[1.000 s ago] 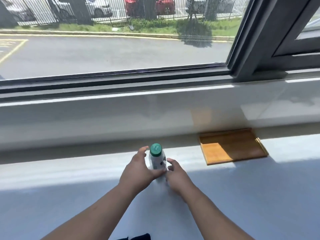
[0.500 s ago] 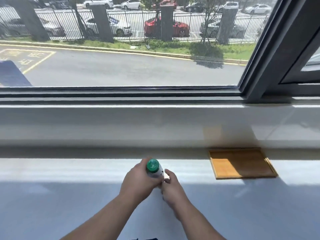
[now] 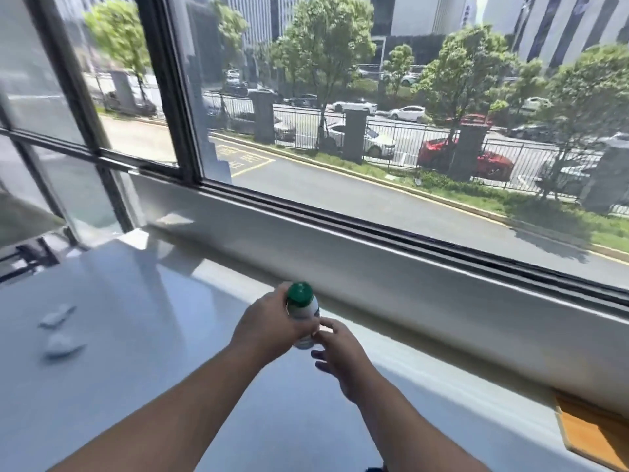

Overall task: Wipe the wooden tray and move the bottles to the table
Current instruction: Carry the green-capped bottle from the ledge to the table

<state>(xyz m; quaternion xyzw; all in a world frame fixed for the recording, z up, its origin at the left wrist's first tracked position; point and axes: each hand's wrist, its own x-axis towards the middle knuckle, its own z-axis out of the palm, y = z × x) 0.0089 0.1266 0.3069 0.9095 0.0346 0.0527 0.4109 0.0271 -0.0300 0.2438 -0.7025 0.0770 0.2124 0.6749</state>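
A small white bottle (image 3: 304, 310) with a green cap is held upright above the white table (image 3: 143, 369), near the window ledge. My left hand (image 3: 272, 323) is wrapped around its left side. My right hand (image 3: 338, 352) sits just right of and below the bottle, fingers spread, fingertips near its lower part; whether it touches is unclear. The wooden tray (image 3: 594, 434) lies flat at the lower right edge of the view, partly cut off, with nothing on its visible part.
Two small blurred white objects (image 3: 59, 330) lie on the table at the left. A white ledge (image 3: 391, 287) and a dark-framed window run along the far side. A dark object (image 3: 23, 258) sits at the table's far left edge.
The view has swung left, so the tray now sits at the lower right. My left hand keeps its grip on the bottle, and my right hand has opened and dropped slightly away.
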